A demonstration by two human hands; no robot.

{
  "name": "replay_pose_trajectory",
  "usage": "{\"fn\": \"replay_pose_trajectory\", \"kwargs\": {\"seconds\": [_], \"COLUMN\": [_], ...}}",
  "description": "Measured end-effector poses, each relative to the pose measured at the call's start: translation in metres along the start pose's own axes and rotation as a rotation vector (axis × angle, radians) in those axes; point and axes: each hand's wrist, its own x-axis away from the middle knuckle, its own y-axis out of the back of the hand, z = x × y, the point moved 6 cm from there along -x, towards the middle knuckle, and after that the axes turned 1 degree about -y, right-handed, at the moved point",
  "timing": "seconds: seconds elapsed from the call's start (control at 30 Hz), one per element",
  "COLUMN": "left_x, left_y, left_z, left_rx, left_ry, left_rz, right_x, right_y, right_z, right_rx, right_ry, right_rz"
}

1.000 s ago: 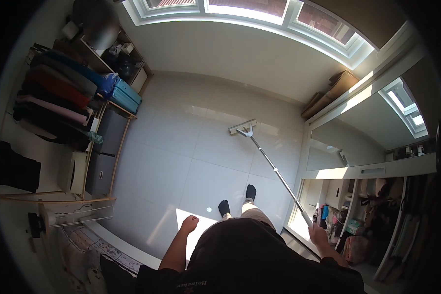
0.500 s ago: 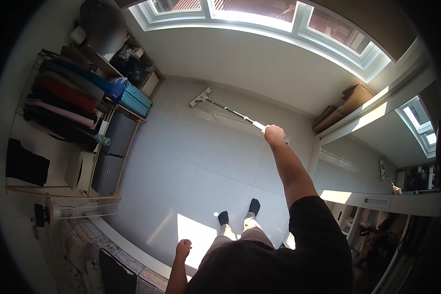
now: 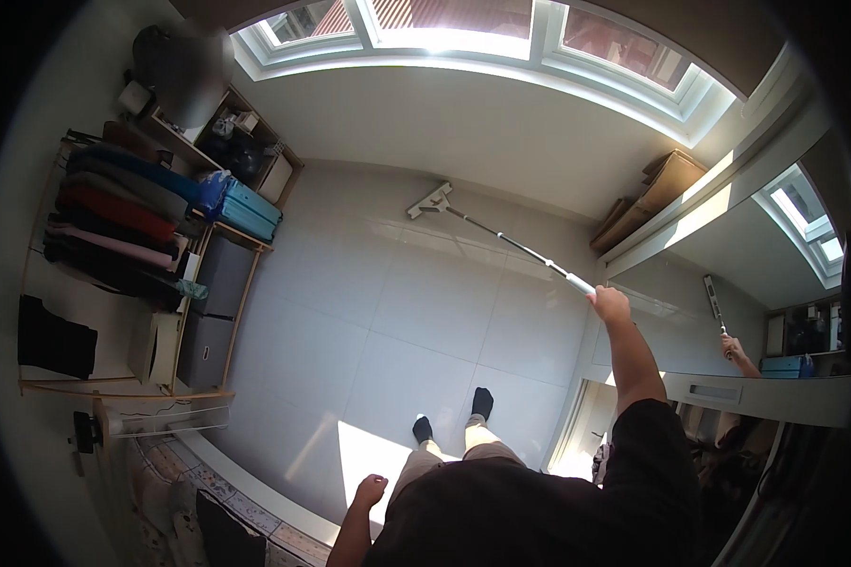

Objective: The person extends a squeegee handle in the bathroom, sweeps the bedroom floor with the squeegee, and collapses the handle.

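A flat mop with a white head point(image 3: 430, 200) and a long grey-and-white pole point(image 3: 511, 243) reaches across the tiled floor. My right hand point(image 3: 612, 303) is wrapped around the white grip at the pole's near end, with the arm stretched forward and right. The mop head rests on the floor near the far wall, tilted in view. My left hand point(image 3: 372, 489) hangs low beside my left thigh, its fingers curled, and nothing shows in it.
At left stand a clothes rack point(image 3: 123, 213), grey storage boxes point(image 3: 219, 283) and a blue case point(image 3: 248, 210). Folded cardboard point(image 3: 648, 200) leans at the far right. A mirrored sliding door point(image 3: 671, 293) lines the right side. My socked feet point(image 3: 482, 403) stand on pale tiles.
My right hand has moved to the right and nearer, pulling the mop head rightward along the far floor. My left hand stays low by my side. The view has shifted slightly.
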Motion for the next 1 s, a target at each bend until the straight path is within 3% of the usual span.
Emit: {"fn": "replay_pose_trajectory", "kwargs": {"seconds": [0.17,0.33,0.53,0.7,0.8,1.0], "left_x": [-0.032,-0.059,-0.088,-0.108,-0.115,-0.104], "left_y": [0.034,0.038,0.023,0.031,0.046,0.087], "left_z": [-0.088,-0.163,-0.185,-0.156,-0.105,-0.027], "left_rx": [0.056,-0.049,-0.345,-0.425,-0.408,-0.479], "left_ry": [-0.154,-0.321,-0.519,-0.566,-0.471,-0.318], "left_rz": [-0.043,0.011,0.187,0.261,0.266,0.267], "right_x": [0.112,0.292,0.589,0.780,0.771,0.587], "right_y": [-0.055,-0.150,-0.222,-0.252,-0.247,-0.226], "right_z": [-0.062,-0.076,-0.001,0.085,0.102,0.064], "right_rx": [-0.112,-0.273,-0.423,-0.474,-0.489,-0.466], "right_ry": [-0.155,-0.357,-0.673,-0.843,-0.829,-0.756], "right_rz": [0.062,0.146,0.355,0.465,0.401,0.207]}}
